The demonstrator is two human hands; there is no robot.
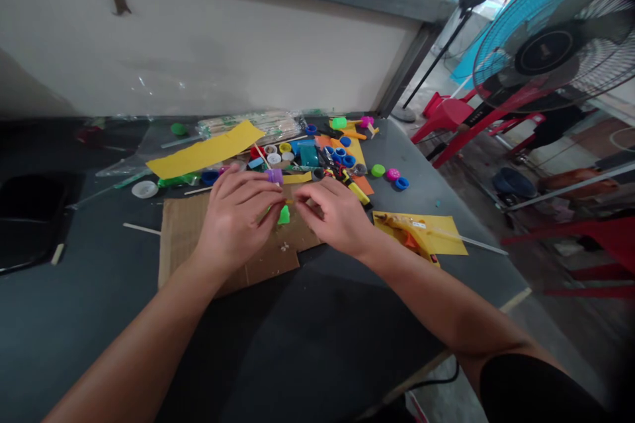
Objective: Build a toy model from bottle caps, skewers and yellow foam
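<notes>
Sleeve: black, near right corner (536, 383), cut off by frame.
Surface: dark grey (307, 337), near stretch in shadow.
Cardboard: brown (183, 231), lies under the hands, partly covered by them; pale crumbs (284, 248) on it, too small to identify.
Left hand: (243, 211), fingers curved, thumb bent in toward them; grip hidden, can't tell if pinching.
Right hand: (337, 215), thumb and forefinger drawn close; anything between them not visible.
Green piece: (284, 215), between the hands by left thumb tip, over cardboard; held or lying there, can't tell. Shape partly blocked.
Handling: looks like fine fingertip work; best to steady the piece with one hand, place with the other, forearms braced, light pressure. Stay over cardboard, brush crumbs off first.
Purple cap: (274, 176), just past left fingers; touching or apart unclear.
Glue gun: yellow (425, 250), on yellow sheet (449, 222) beside right forearm; colours blend, outline hard to read. Mind the nozzle in case it's hot.
Blue caps: (348, 160), clustered beyond right hand, some overlapped.
Fan: (546, 49), far right, edge cropped.
</notes>
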